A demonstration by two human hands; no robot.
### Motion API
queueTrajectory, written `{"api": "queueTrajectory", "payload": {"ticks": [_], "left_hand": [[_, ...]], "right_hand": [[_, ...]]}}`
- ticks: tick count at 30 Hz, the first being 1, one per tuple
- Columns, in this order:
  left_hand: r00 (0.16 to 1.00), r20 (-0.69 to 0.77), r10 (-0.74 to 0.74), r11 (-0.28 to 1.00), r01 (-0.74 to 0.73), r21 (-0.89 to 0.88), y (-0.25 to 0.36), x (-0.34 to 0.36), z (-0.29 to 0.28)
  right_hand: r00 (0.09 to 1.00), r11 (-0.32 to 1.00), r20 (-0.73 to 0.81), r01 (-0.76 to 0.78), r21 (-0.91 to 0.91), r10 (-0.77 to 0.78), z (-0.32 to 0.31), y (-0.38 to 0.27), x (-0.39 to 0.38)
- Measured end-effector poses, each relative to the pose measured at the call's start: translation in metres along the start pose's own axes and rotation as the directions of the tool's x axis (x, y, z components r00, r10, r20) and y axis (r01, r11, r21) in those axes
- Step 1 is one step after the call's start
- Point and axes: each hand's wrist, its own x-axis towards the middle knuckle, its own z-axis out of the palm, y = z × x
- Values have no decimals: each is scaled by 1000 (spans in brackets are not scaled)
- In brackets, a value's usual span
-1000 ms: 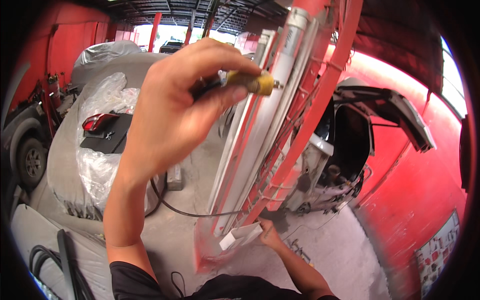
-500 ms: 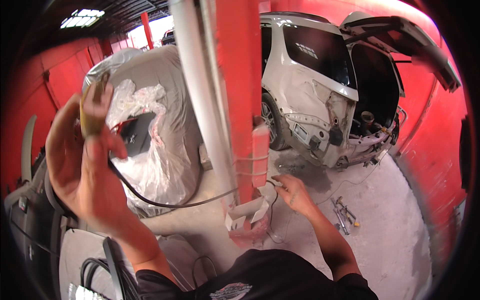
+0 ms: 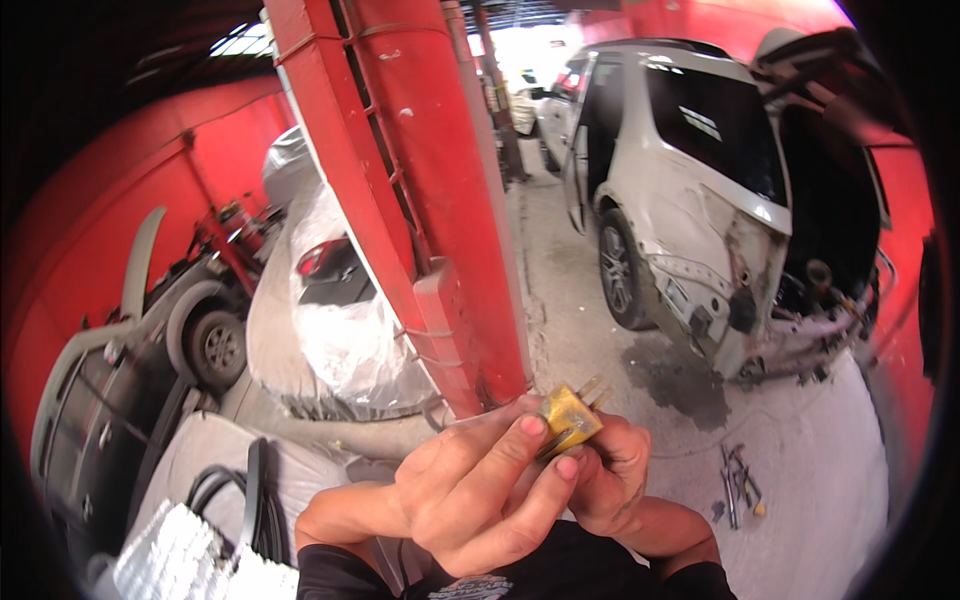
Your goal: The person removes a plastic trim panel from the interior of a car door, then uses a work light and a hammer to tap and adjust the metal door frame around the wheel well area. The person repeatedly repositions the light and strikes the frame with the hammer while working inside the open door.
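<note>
My left hand [image 3: 465, 495] and my right hand [image 3: 610, 470] meet low in the middle of the head view, both closed around a dusty yellow electrical plug [image 3: 572, 412]. Its metal prongs point up and to the right, and some of its body is hidden under my fingers. Just beyond the plug stands a red steel column [image 3: 440, 200] with wires tied along it; the plug appears in front of its foot, and contact between them cannot be seen.
A white car [image 3: 680, 200] with its rear stripped stands at the right. A sheeted car [image 3: 280, 350] is behind the column; a dark vehicle [image 3: 85, 440] is at the left. Tools [image 3: 738, 485] lie on the right floor, rubber strips [image 3: 255, 500] on a sheet at lower left.
My left hand has come down from high beside the column to low centre with the plug. My right hand has risen from the column's foot and joined it on the plug.
</note>
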Motion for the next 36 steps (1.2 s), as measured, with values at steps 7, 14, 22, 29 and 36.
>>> {"api": "queueTrajectory", "payload": {"ticks": [7,14,22,29,36], "left_hand": [[968,-41,-246,948,249,197,37,-23,47],[909,-3,-417,770,355,529,36,-54,51],[832,-13,-555,685,466,560,63,-52,46],[765,-51,-642,616,555,559,87,-60,48],[723,-128,-679,591,642,488,96,-68,31]], "right_hand": [[995,853,-8,94,514,-104,-62,12,31],[975,820,56,148,553,-214,-86,-17,47],[988,991,92,117,70,-123,-68,1,84],[953,994,293,96,-60,-74,-49,24,101],[965,981,254,-108,164,64,-30,36,94]]}}
